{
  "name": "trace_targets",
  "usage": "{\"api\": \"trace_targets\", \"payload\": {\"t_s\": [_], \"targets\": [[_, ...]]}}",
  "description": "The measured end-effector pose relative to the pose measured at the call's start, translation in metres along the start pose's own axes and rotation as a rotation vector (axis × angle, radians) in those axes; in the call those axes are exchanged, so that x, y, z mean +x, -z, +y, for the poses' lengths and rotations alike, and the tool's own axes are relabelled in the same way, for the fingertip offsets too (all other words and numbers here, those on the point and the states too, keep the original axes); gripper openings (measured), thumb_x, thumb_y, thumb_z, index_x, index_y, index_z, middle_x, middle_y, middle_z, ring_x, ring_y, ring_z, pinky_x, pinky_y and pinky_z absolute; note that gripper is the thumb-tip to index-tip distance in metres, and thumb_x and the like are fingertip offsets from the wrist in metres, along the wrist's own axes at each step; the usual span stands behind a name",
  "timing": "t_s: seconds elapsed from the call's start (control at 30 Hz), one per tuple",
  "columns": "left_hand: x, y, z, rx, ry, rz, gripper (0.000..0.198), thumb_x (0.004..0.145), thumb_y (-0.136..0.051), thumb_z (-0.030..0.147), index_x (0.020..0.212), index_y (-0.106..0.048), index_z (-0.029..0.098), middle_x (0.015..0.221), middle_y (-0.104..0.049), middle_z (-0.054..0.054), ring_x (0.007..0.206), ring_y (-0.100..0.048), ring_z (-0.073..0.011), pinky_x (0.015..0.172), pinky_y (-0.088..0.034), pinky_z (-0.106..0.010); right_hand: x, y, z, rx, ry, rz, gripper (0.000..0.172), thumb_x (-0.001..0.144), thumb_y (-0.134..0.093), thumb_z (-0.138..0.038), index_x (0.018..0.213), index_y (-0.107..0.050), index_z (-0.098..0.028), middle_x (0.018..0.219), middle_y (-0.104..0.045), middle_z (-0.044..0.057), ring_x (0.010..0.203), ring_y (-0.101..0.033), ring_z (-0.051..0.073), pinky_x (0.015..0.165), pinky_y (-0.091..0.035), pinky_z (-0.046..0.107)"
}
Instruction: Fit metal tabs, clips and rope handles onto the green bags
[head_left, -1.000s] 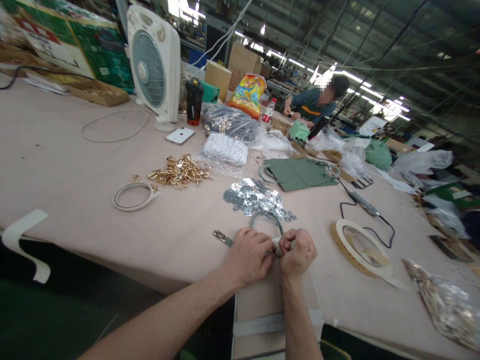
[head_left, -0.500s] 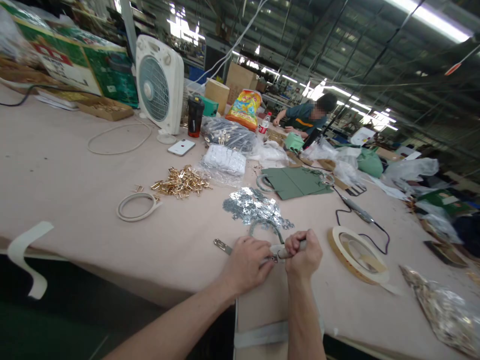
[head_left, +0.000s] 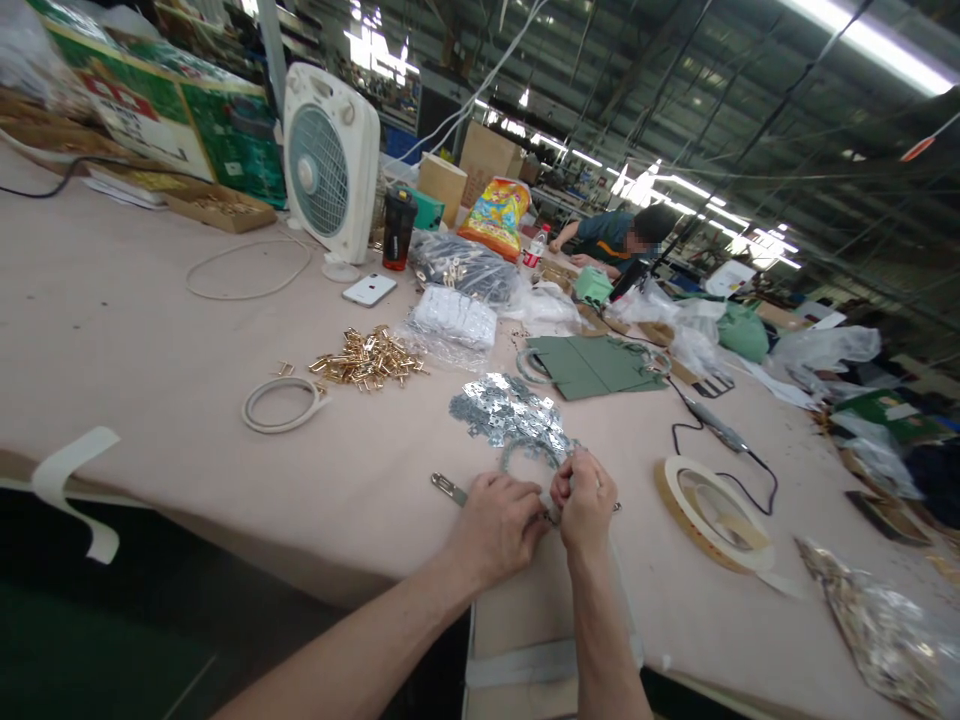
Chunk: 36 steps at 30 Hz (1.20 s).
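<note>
At the table's front edge, my left hand (head_left: 496, 528) presses down with bent fingers on a narrow strap, whose metal-fitted end (head_left: 448, 488) sticks out to its left. My right hand (head_left: 589, 500) is right beside it, fingers pinched together over the same spot; what they hold is hidden. A small metal tip (head_left: 617, 507) shows just right of that hand. Behind both hands lies a grey-green looped handle (head_left: 510, 455), touching a pile of flat silver metal plates (head_left: 510, 408). Below, a beige panel with a pale band (head_left: 525, 668) hangs over the edge.
Gold metal fittings (head_left: 367, 358) are heaped at left, beside a tape roll (head_left: 281, 405). Green panels (head_left: 600, 366) lie behind. Right are a large tape roll (head_left: 675, 500), a corded pen-like tool (head_left: 716, 425) and a bag of fittings (head_left: 870, 630). A fan (head_left: 330, 165) and a co-worker (head_left: 619, 235) are farther back.
My right hand has turned more upright and shifted slightly left; the pale rod-like piece seen in its grip before is now hidden. My left hand has stayed nearly in place. The view shifted slightly.
</note>
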<state>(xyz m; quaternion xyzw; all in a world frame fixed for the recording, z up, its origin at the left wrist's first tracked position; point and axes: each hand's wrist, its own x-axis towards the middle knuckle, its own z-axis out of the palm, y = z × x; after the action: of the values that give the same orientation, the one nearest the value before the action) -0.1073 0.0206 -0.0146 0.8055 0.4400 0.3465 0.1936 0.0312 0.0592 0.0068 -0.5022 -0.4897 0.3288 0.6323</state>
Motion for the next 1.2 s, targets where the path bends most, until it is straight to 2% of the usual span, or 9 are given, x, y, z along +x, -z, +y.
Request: {"api": "trace_targets", "payload": {"t_s": [0.13,0.2,0.37,0.43,0.6,0.67,0.83,1.03,1.2], "targets": [[0.000,0.002,-0.003,-0.020,-0.023,-0.012,0.010,0.098,-0.064,0.033,0.102,-0.069,0.026,0.123,-0.074,-0.001,0.112,-0.065,-0.0213,0.104,-0.038,-0.043,-0.013,0.003,-0.007,0.068,0.085,0.093,0.042,0.100,-0.056,-0.042,0.065,-0.048,-0.020,0.052,-0.042,-0.008,0.040,-0.037,0.008,0.037,-0.028,0.019],[0.000,0.003,-0.004,-0.043,-0.033,-0.018,0.011,0.096,-0.067,0.033,0.104,-0.070,0.026,0.126,-0.073,0.000,0.113,-0.065,-0.0217,0.105,-0.038,-0.044,-0.013,0.005,-0.017,0.146,0.118,0.087,0.039,0.100,-0.056,-0.038,0.066,-0.048,-0.020,0.052,-0.042,-0.008,0.039,-0.036,0.008,0.037,-0.027,0.019],[-0.001,0.004,-0.005,-0.064,-0.030,-0.024,0.019,0.093,-0.069,0.033,0.111,-0.069,0.027,0.131,-0.071,0.000,0.118,-0.063,-0.0228,0.107,-0.037,-0.043,-0.006,0.007,-0.040,0.323,0.328,0.078,0.035,0.100,-0.054,-0.032,0.067,-0.051,-0.020,0.051,-0.038,-0.009,0.038,-0.031,0.007,0.039,-0.028,0.019],[-0.001,0.005,-0.004,-0.051,-0.031,-0.031,0.017,0.093,-0.068,0.032,0.110,-0.069,0.027,0.126,-0.073,-0.001,0.117,-0.063,-0.0229,0.107,-0.038,-0.043,-0.006,0.006,-0.034,0.292,0.303,0.061,0.036,0.099,-0.055,-0.032,0.066,-0.050,-0.020,0.051,-0.039,-0.009,0.038,-0.032,0.007,0.038,-0.028,0.019],[0.000,0.005,-0.003,-0.023,-0.045,-0.051,0.015,0.094,-0.067,0.032,0.107,-0.069,0.026,0.120,-0.074,-0.003,0.114,-0.064,-0.0234,0.106,-0.039,-0.043,-0.012,0.006,-0.009,0.173,0.111,0.024,0.040,0.100,-0.056,-0.035,0.063,-0.047,-0.021,0.050,-0.040,-0.008,0.038,-0.035,0.008,0.037,-0.026,0.020],[0.000,0.004,-0.003,-0.029,-0.028,-0.043,0.015,0.093,-0.068,0.033,0.106,-0.068,0.025,0.119,-0.074,-0.003,0.114,-0.064,-0.0239,0.106,-0.039,-0.044,-0.012,0.007,-0.016,0.187,0.137,0.030,0.039,0.099,-0.057,-0.035,0.064,-0.048,-0.020,0.050,-0.041,-0.008,0.039,-0.034,0.008,0.037,-0.026,0.020],[0.000,0.002,-0.003,-0.044,-0.019,-0.035,0.019,0.092,-0.068,0.033,0.110,-0.068,0.025,0.123,-0.074,-0.004,0.115,-0.063,-0.0251,0.107,-0.039,-0.045,-0.012,0.003,-0.041,0.302,0.354,0.129,0.035,0.097,-0.056,-0.032,0.065,-0.050,-0.020,0.049,-0.037,-0.008,0.038,-0.031,0.008,0.039,-0.028,0.021],[0.000,0.004,-0.001,-0.038,-0.038,-0.050,0.020,0.093,-0.066,0.033,0.112,-0.068,0.026,0.122,-0.074,-0.003,0.115,-0.063,-0.0252,0.106,-0.039,-0.045,-0.021,0.007,-0.009,0.214,0.111,0.059,0.040,0.099,-0.056,-0.034,0.063,-0.047,-0.021,0.050,-0.039,-0.007,0.039,-0.034,0.009,0.038,-0.025,0.020],[-0.002,0.003,-0.001,-0.035,-0.033,-0.035,0.022,0.089,-0.069,0.033,0.109,-0.067,0.025,0.124,-0.073,-0.003,0.116,-0.063,-0.0259,0.106,-0.038,-0.045,-0.034,0.013,-0.004,0.367,0.183,0.097,0.037,0.101,-0.052,-0.032,0.066,-0.049,-0.020,0.050,-0.038,-0.008,0.039,-0.033,0.008,0.041,-0.029,0.020]]}}
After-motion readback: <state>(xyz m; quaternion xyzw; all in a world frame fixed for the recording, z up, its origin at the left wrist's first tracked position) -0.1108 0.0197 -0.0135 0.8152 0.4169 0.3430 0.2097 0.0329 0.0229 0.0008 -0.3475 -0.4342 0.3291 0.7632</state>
